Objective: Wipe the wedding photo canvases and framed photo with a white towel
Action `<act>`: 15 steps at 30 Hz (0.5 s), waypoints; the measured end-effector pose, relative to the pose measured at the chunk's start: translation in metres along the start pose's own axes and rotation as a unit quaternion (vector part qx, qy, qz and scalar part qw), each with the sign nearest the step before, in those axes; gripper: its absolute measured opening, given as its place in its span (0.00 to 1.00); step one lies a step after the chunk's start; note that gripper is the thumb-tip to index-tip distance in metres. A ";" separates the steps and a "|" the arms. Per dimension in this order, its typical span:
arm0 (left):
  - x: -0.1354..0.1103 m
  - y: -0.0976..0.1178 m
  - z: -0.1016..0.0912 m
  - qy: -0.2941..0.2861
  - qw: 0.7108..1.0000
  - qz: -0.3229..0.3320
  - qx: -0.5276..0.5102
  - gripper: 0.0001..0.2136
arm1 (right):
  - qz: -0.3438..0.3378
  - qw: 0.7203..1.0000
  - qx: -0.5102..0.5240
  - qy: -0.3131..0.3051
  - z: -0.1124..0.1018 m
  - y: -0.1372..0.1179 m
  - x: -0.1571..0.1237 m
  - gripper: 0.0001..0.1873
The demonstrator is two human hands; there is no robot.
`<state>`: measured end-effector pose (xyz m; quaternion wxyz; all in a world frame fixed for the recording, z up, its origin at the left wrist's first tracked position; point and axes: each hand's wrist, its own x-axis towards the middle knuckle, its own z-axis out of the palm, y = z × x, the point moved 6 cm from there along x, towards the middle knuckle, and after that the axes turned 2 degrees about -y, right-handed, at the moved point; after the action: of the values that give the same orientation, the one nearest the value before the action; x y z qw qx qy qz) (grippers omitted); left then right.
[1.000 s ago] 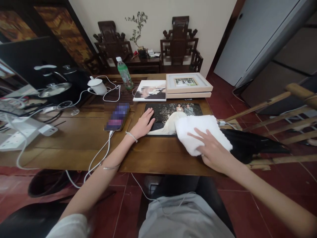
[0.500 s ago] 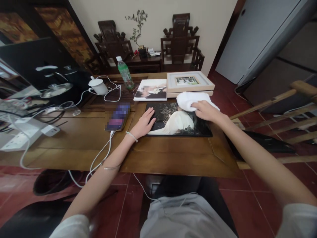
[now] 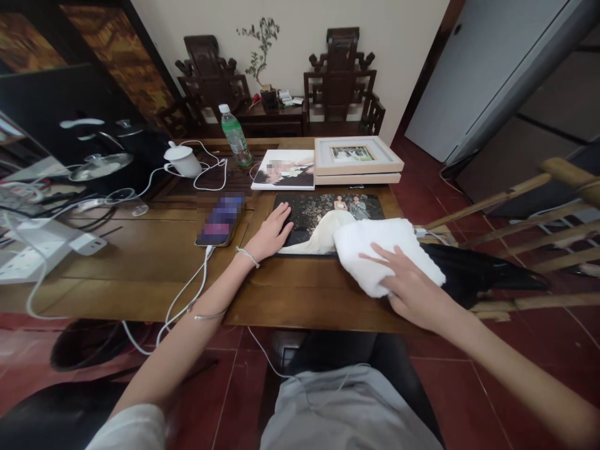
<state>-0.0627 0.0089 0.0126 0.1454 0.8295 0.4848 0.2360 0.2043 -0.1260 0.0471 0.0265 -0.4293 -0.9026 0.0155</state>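
A dark wedding photo panel (image 3: 305, 215) lies flat on the wooden table, showing a couple and a long white dress. My left hand (image 3: 272, 232) rests on its left edge with the fingers stretched out. With my right hand (image 3: 412, 290) I hold a folded white towel (image 3: 375, 240) pressed down from above. The towel covers the panel's lower right corner and hangs over onto the table in front. Part of my right thumb and the towel's underside are hidden.
Behind the panel are a white-edged photo (image 3: 293, 178) and stacked wooden picture frames (image 3: 360, 167). A charging phone (image 3: 220, 224), a green bottle (image 3: 237, 137), a lidded white cup (image 3: 182, 162) and a power strip (image 3: 35, 253) stand left. A wooden chair (image 3: 515, 187) is at right.
My right hand has drawn the towel from the panel's upper right down towards me to its lower right corner, uncovering the couple. My left hand has stayed put.
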 end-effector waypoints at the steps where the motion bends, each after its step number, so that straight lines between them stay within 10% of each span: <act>1: 0.000 0.000 0.000 0.001 1.000 0.000 -0.001 0.26 | -0.004 1.000 0.000 -0.010 0.000 -0.003 -0.004 0.20; 15: 0.000 -0.003 -0.001 0.000 1.000 0.018 0.010 0.26 | 0.059 0.996 0.011 0.061 -0.027 0.091 0.132 0.22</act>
<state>-0.0650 0.0102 0.0122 0.1333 0.8394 0.4724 0.2335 0.1929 0.0340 0.0739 0.0849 -0.4814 -0.8724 0.0007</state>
